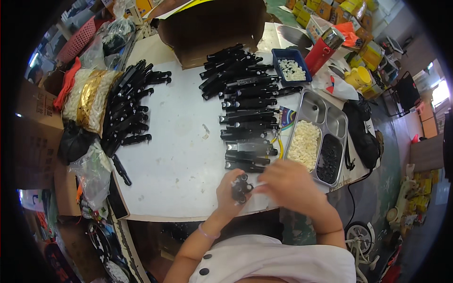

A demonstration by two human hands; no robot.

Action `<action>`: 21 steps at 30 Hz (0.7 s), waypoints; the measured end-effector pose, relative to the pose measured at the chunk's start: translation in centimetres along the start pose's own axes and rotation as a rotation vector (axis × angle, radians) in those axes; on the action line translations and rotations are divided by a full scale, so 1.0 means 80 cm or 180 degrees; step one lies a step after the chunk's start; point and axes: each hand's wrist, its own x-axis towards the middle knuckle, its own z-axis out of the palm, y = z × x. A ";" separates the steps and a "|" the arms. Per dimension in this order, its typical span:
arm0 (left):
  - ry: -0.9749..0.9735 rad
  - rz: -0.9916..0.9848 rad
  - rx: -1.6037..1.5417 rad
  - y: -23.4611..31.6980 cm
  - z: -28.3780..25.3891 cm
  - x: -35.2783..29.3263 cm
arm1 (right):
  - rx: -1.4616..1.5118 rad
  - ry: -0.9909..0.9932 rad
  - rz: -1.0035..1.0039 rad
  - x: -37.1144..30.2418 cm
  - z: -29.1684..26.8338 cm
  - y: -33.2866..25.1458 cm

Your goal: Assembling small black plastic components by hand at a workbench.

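My left hand (pixel 227 192) is closed around a black plastic part (pixel 241 187), held end-up above the table's front edge. Several round knobs or holes show on its upper end. Beside it, my right hand (pixel 295 185) reaches in from the right with fingers curled together close to that end. Motion blurs its fingertips, and what they pinch, if anything, is too small to make out. Just beyond both hands, a column of similar black plastic parts (pixel 250 116) lies side by side across the table, running away from me.
A second heap of black parts (pixel 126 111) lies at left. At right, a steel compartment tray (pixel 312 104) holds cream pieces (pixel 304 144) and black pieces (pixel 329 160). Beside it are yellow-handled pliers (pixel 281 146), a blue bin (pixel 277 70) and a red thermos (pixel 320 55). A cardboard box (pixel 212 33) stands behind.
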 end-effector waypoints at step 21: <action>-0.0045 -0.0097 -0.0056 0.010 -0.003 0.009 | -0.0677 0.0604 0.2017 -0.098 0.029 0.116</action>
